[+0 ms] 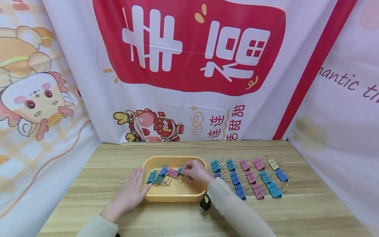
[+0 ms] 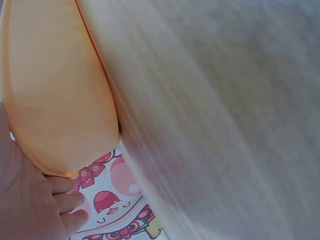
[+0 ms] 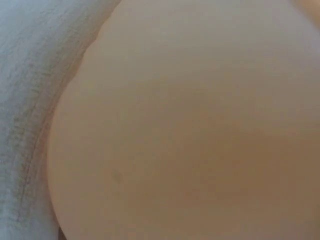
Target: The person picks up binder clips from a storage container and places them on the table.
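In the head view, a shallow yellow plastic tray (image 1: 174, 198) sits on the table with several binder clips heaped in its left and middle part. Among them are a teal clip (image 1: 151, 176), a blue clip (image 1: 163, 170) and a pink clip (image 1: 172, 173). My right hand (image 1: 196, 170) reaches over the tray and pinches a small teal-blue binder clip (image 1: 180, 170), partly covered by the fingertips. My left hand (image 1: 131, 189) rests against the tray's left end, fingers straight along the outside and thumb over the rim. Skin and sleeve fill the right wrist view.
Right of the tray, binder clips lie in rough rows by the forearm, including a yellow clip (image 1: 273, 163), a large teal clip (image 1: 274, 190) and a blue clip (image 1: 240, 191). Printed cloth (image 1: 189, 98) hangs behind and beside the wooden table (image 1: 165, 220).
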Demonstrator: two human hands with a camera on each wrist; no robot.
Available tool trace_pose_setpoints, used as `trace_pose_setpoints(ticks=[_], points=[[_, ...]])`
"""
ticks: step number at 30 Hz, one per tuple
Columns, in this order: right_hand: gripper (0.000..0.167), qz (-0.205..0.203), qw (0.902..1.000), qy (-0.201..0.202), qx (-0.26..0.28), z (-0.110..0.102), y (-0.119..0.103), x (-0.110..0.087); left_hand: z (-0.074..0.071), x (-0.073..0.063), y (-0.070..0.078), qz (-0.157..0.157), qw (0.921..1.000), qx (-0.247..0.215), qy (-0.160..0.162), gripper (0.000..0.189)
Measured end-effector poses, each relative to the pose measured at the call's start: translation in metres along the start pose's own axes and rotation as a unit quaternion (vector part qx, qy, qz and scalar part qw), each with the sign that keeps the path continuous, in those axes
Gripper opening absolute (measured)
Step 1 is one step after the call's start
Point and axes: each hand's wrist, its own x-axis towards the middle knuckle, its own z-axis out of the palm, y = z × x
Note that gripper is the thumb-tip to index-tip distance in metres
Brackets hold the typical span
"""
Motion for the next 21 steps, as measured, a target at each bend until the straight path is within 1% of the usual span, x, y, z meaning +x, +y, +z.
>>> trace_pose_setpoints(ticks=[5, 9, 12, 18, 21], points=[[0.007, -0.019, 0.9997, 0.008, 0.011, -0.005, -0.003, -0.004, 0.0, -0.001, 0.001, 0.003, 1.0, -0.001, 0.001, 0.068], [0.009, -0.03, 0.9994, 0.017, 0.003, -0.01, -0.006, -0.008, 0.0, -0.001, 0.001, 0.005, 1.0, -0.002, 0.002, 0.068], [0.009, -0.028, 0.9993, 0.024, 0.006, -0.015, -0.008, -0.011, 0.0, -0.001, 0.001, 0.006, 1.0, -0.002, 0.003, 0.068], [0.009, -0.021, 0.9982, 0.049, 0.028, -0.028, -0.009, -0.018, 0.001, 0.0, 0.0, 0.004, 1.0, -0.004, 0.003, 0.068], [0.009, -0.032, 0.9969, 0.065, 0.03, -0.034, -0.008, -0.021, 0.002, 0.0, -0.001, 0.005, 1.0, -0.003, 0.003, 0.068]])
